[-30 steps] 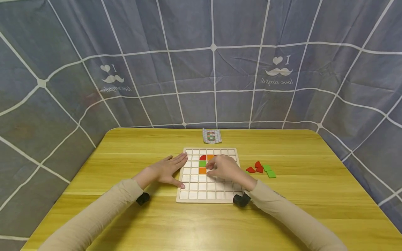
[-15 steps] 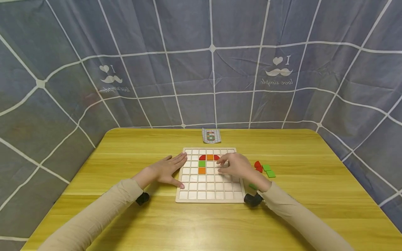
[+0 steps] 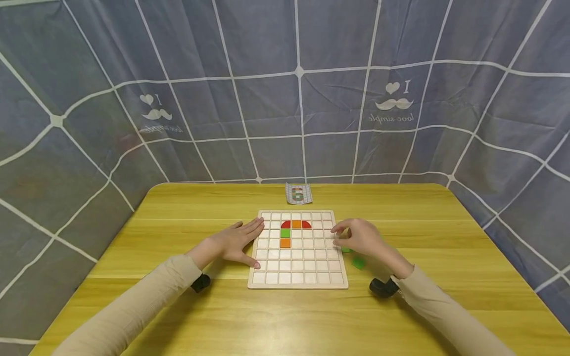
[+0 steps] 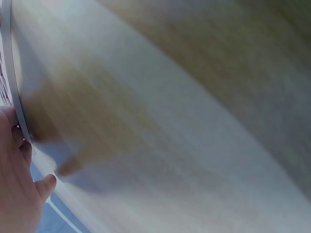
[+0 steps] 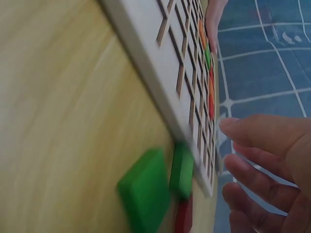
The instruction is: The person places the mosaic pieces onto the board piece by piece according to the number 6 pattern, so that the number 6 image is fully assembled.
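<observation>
The pale wooden grid board (image 3: 297, 280) lies in the middle of the table. My left hand (image 3: 236, 242) rests along its left edge with fingers spread. My right hand (image 3: 362, 238) hovers at the board's right edge, thumb and fingers apart with nothing between them. Set in the grid are a red quarter-round tile (image 3: 286, 225), an orange square tile (image 3: 296, 224), another red tile (image 3: 306, 225), a green tile (image 3: 285, 233) and a lower orange tile (image 3: 285, 243). Beside the board, a loose green tile (image 5: 144, 189) lies near another green tile (image 5: 181, 170) and a red tile (image 5: 184, 213).
Behind the board lies a small printed pattern card (image 3: 299, 194). Black wrist-worn devices hang under the left sleeve (image 3: 201, 283) and the right sleeve (image 3: 383, 287). A grey checked curtain (image 3: 267, 99) surrounds the far sides of the yellow wooden table (image 3: 285, 321).
My right hand has moved right from the grid to beyond the board's right edge, uncovering the right red tile and now hiding most loose tiles. My left hand stays in place.
</observation>
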The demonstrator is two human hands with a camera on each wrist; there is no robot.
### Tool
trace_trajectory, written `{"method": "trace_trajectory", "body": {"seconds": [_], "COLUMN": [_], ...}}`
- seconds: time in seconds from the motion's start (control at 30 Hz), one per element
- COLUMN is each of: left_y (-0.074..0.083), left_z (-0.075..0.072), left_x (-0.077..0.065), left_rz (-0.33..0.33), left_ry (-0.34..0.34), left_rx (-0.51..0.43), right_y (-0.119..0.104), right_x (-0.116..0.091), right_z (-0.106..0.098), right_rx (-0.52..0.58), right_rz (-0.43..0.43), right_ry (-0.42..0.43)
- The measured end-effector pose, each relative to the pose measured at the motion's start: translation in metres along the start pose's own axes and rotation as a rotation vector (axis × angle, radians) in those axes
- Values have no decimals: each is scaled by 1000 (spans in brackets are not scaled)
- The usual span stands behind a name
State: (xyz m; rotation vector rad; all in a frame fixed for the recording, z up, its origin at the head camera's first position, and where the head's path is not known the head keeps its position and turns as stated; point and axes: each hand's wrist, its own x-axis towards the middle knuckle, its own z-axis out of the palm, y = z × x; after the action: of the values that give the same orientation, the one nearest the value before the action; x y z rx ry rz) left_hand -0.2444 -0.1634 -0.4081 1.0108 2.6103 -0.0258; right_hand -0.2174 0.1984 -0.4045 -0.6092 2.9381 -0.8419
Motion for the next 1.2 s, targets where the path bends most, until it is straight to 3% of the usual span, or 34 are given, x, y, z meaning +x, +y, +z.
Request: {"method": "trace_trajectory", "body": {"seconds": [0.47, 0.63, 0.9, 1.2], "left_y": [-1, -2, 0, 3], "left_z": [1, 1, 0, -2], "left_x": [-1, -1, -1, -1], "left_rz": [2, 4, 3, 1], "left_ry": [4, 7, 4, 3], "left_rx": [4, 8, 7, 2], "right_y": [25, 27, 27, 35], "right_x": [-21, -23, -22, -22], "right_z": [-4, -3, -2, -5], "right_rx": [-42, -34, -41, -45], "right_rz": [-7, -21, -117, -111], "right_ry": [-10, -16, -9, -65]}}
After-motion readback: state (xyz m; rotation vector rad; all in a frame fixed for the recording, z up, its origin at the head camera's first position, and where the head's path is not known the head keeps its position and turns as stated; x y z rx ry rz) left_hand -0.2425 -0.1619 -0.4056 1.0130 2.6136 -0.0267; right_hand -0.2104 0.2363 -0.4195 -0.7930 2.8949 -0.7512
